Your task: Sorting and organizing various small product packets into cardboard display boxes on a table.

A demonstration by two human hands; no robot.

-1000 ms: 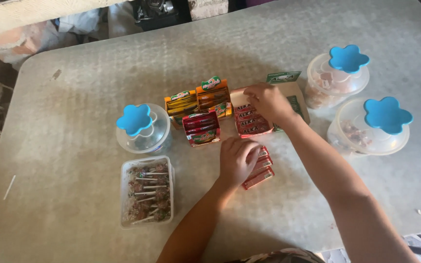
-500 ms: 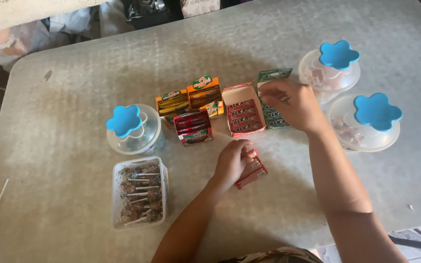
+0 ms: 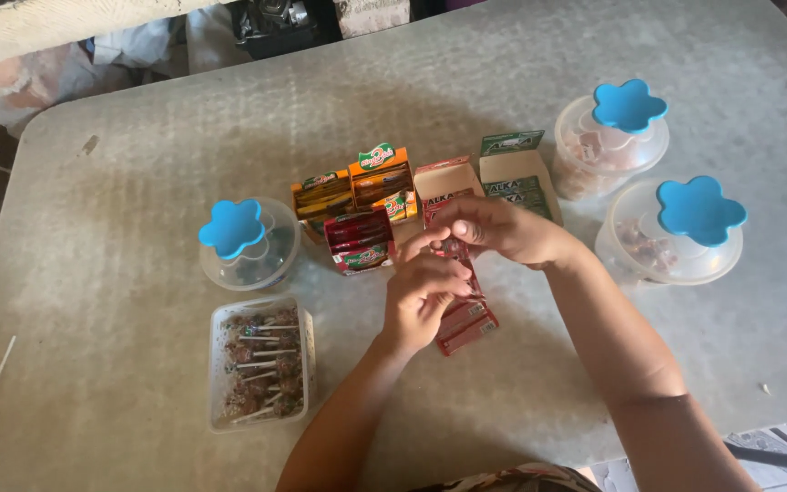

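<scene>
The grey table top [image 3: 138, 392] looks matt and finely textured. 3 round jars of clear plastic, one [image 3: 270, 260] nearest, carry glossy blue flower-shaped plastic lids [image 3: 231, 226]. The small red sachet strip [image 3: 466, 319] shines like foil. The open boxes [image 3: 380, 178] are printed cardboard.

Blue flower-shaped lids [image 3: 628, 105] top clear jars; red packets [image 3: 466, 321]; grey speckled table [image 3: 138, 383].

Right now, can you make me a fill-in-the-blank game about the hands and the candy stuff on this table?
1. Both hands hold red ____ packets.
2. The three round clear plastic jars have ____ flower-shaped lids.
3. The rectangular clear tub holds ____ with white sticks.
4. The tub lies on the grey ____, near the left hand.

Missing words: flat; blue; lollipops; table
</scene>
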